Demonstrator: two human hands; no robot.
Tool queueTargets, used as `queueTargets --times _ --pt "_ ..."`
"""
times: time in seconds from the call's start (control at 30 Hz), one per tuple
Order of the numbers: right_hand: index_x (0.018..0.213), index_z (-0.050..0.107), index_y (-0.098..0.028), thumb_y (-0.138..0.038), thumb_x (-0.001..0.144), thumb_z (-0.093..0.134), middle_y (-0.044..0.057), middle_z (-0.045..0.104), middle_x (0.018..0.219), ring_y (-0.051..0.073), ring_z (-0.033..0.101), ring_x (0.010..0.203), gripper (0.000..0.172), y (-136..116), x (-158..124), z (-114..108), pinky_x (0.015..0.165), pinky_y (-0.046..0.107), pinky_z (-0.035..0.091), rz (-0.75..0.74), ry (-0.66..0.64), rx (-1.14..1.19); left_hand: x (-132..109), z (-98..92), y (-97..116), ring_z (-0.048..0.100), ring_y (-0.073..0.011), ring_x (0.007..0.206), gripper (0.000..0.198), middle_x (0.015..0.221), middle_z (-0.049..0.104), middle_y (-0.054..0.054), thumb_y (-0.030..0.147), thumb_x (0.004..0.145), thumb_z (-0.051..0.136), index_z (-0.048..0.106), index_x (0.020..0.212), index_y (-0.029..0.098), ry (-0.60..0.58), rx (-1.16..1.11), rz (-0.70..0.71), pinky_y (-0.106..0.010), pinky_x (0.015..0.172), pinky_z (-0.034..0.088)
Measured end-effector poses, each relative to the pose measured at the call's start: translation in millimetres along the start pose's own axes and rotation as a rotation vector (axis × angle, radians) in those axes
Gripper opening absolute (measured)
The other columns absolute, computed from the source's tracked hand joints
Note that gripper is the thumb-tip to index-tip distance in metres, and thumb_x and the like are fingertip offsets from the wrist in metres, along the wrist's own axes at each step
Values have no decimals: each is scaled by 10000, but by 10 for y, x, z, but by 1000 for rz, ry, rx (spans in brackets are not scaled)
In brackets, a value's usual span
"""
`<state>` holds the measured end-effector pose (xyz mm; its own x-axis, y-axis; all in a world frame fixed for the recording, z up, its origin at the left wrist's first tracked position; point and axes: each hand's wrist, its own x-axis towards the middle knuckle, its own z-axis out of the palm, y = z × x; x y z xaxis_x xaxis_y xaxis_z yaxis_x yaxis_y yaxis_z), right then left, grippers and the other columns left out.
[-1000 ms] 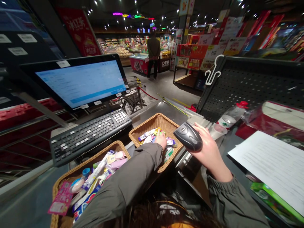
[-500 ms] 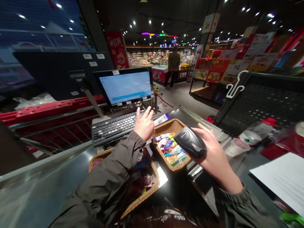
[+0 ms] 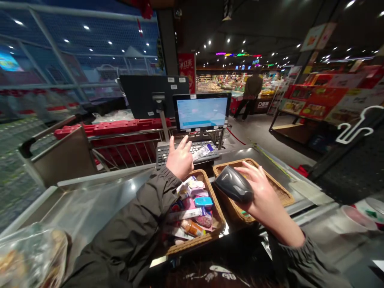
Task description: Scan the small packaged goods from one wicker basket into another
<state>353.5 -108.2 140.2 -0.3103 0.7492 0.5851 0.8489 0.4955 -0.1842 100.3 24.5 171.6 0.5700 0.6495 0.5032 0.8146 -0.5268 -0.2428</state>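
Note:
My right hand (image 3: 267, 198) grips a black handheld barcode scanner (image 3: 234, 185), its head pointing left above the right wicker basket (image 3: 283, 194). My left hand (image 3: 180, 158) holds nothing, its fingers stretched forward and apart near the keyboard (image 3: 163, 154); whether it touches the keys is unclear. A slim white and purple packet (image 3: 202, 153) lies at the keyboard. Under my left wrist stands another wicker basket (image 3: 220, 224) full of small goods, among them a light blue pack (image 3: 203, 201) and an orange bottle (image 3: 192, 228). My left sleeve hides part of this basket.
Behind the keyboard stands a lit screen (image 3: 204, 113), with a second monitor (image 3: 150, 96) seen from its back. A clear bag of food (image 3: 33, 256) lies on the metal counter (image 3: 120, 200) at left. A white hanger (image 3: 355, 126) hangs at right. A person (image 3: 252, 90) stands far back.
The view has swung left, bringing the bagged food and more of the left basket into sight. My left hand stays open near the keyboard, and my right hand keeps the scanner.

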Motion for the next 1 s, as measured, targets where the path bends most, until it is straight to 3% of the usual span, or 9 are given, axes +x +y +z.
queueTargets --times 0.43,0.73,1.0 --pt "1122 657 -207 -300 808 636 158 634 1279 435 438 1368 328 -134 99 134 1070 783 290 -48 5 60 -220 -42 -268 387 -368 1430 179 1357 623 -168 146 761 606 781 792 162 -11 43 -33 -728 1177 97" --pt "1078 668 -202 -315 811 621 165 630 1278 439 442 1362 294 -87 86 142 1065 785 286 -14 -9 66 -309 132 -297 411 -365 1409 194 1314 650 -165 148 745 600 786 799 167 -59 30 -25 -709 1185 82" --pt "1079 672 -203 -304 787 640 158 629 1287 436 452 1353 310 -26 52 169 1069 789 276 3 -63 76 -441 341 -269 418 -376 1392 193 1281 663 -160 181 742 618 794 819 175 -222 36 -4 -697 1179 125"
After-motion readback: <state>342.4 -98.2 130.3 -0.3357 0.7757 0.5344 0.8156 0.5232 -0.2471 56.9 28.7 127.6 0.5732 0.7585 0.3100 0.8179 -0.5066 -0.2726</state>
